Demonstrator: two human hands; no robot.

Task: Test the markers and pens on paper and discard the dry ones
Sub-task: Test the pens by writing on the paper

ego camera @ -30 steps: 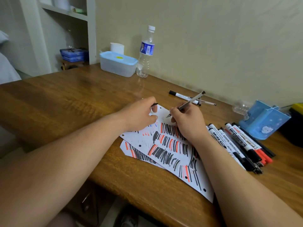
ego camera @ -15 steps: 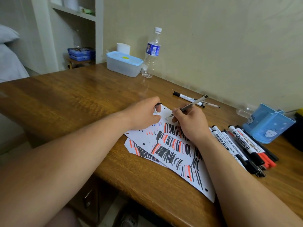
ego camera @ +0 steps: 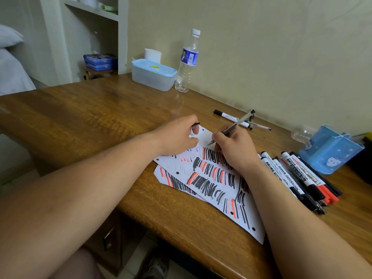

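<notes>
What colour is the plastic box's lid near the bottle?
Light blue lid with a yellow spot; head view shows it.

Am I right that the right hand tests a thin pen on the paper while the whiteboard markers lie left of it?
Not quite: the head view shows the whiteboard markers right of the paper; the right hand does test the thin pen.

I see a glossy, grainy wooden table point(ego camera: 100, 117), matt white paper point(ego camera: 219, 178), smooth plastic markers point(ego camera: 298, 176) and a clear plastic bottle point(ego camera: 186, 65).
</notes>
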